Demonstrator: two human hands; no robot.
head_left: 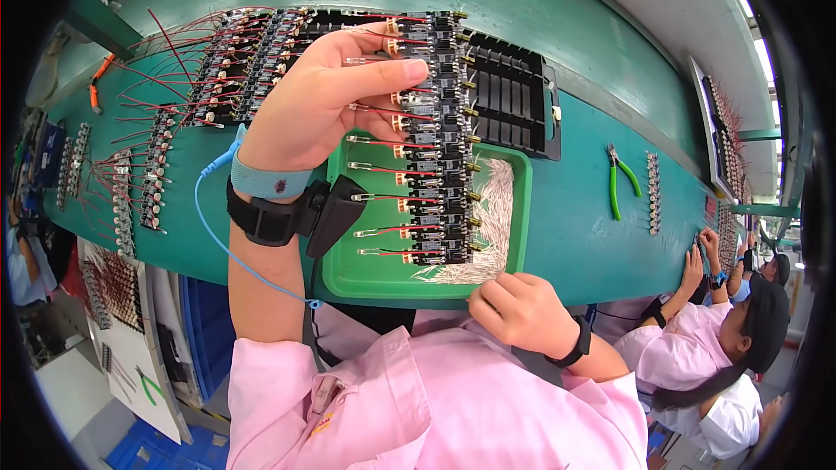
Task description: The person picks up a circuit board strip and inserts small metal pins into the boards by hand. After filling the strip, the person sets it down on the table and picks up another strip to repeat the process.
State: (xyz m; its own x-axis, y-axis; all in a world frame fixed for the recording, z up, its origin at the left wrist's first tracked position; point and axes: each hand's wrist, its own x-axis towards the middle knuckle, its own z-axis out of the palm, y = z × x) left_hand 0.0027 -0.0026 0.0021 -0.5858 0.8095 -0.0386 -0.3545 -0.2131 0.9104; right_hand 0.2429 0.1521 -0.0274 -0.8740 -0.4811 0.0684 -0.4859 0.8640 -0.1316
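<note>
My left hand (322,96) grips the upper part of a long strip of small black circuit boards (448,148), thumb in front and the other fingers partly hidden behind it. Red wires and small clear-tipped parts stick out from the strip's left side in a row. Below the strip is a green tray (341,274) with a heap of thin pale slivers (496,218) along its right side and near edge. My right hand (522,309) rests at the tray's near right edge, fingers curled together. Whether anything is in its fingers is hidden.
Behind the strip lies a black slotted rack (509,96). More wired board strips (226,70) lie to the left. Green-handled cutters (623,183) and another strip (654,196) are at right. A blue cord (209,218) runs from my left wristband. Co-workers (697,331) sit at right.
</note>
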